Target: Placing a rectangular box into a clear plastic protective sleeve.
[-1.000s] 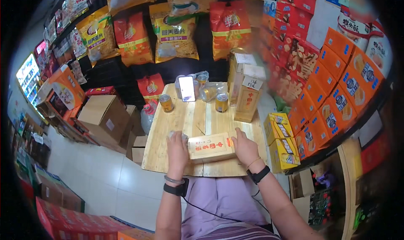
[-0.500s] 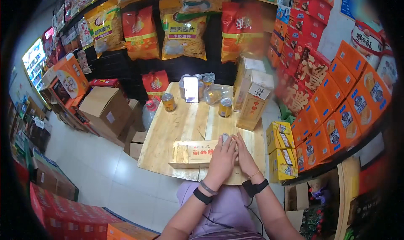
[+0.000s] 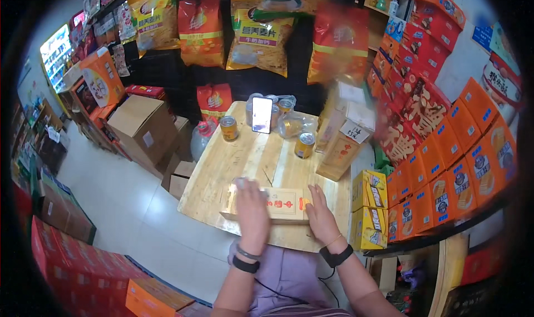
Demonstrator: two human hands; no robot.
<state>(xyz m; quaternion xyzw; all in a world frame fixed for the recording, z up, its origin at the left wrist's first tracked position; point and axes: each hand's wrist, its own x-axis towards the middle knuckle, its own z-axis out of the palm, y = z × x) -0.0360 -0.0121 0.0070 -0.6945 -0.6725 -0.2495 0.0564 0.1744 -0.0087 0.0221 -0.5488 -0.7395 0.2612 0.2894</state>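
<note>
A long, pale gold carton [image 3: 286,204] with red print lies flat near the front edge of the wooden table [image 3: 208,178]. Across its left part goes my left hand [image 3: 253,212], slightly blurred, pressing a small crumpled greyish-white cloth [image 3: 241,182] under the fingers. The cloth is mostly hidden by that hand. My right hand [image 3: 324,214] rests against the carton's right end, its fingers stretched out. Dark bands circle both wrists.
Farther back on the table stand a lit phone [image 3: 262,115], a can [image 3: 228,128], another can [image 3: 304,145] and a plastic bag of cans [image 3: 290,125]. Tall cartons [image 3: 342,147] stand at the right. Yellow boxes [image 3: 371,228] and stacked orange boxes [image 3: 445,197] flank the table.
My left hand has moved left along the carton with the cloth, apart from my right hand. The carton now shows a different printed face upward. The view has shifted slightly.
</note>
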